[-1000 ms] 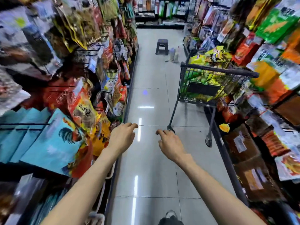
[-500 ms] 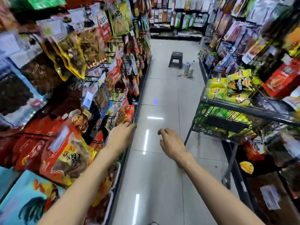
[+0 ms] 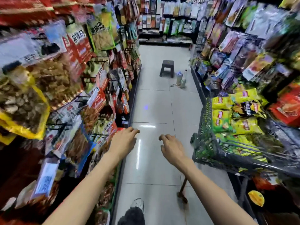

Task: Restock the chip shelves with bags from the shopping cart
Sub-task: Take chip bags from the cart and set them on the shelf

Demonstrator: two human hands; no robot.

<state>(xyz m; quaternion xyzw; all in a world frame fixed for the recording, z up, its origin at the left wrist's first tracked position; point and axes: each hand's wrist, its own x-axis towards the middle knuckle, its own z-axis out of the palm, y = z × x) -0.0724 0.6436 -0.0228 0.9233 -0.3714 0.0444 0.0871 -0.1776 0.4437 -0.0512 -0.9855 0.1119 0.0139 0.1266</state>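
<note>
In the head view, a narrow shop aisle is seen from above, and the shopping cart (image 3: 211, 143) at the right edge serves as the landmark. The cart is a dark wire basket, and it is filled with yellow and green chip bags (image 3: 233, 117), which are piled up to its rim. Just left of the cart, over the pale tiled floor (image 3: 154, 98), the right hand (image 3: 172, 148) is held out palm down with its fingers loosely curled; nothing is gripped, and the cart is not touched by it. Further left of the cart, the left hand (image 3: 125, 140) is held out in the same way, fingers relaxed and empty, just beside the lowest packets of the left shelves (image 3: 97, 101). These shelves, across the aisle from the cart, are hung with red, brown and clear snack packets, much blurred. Behind and above the cart, the right shelves (image 3: 243, 51) are packed with purple, green and red bags. Beyond the cart, far down the aisle, a small dark stool (image 3: 167, 69) is stood on the floor, and a few bottles (image 3: 181, 78) are set just right of it. Below the hands, near the bottom edge, a shoe (image 3: 138, 204) is seen.
</note>
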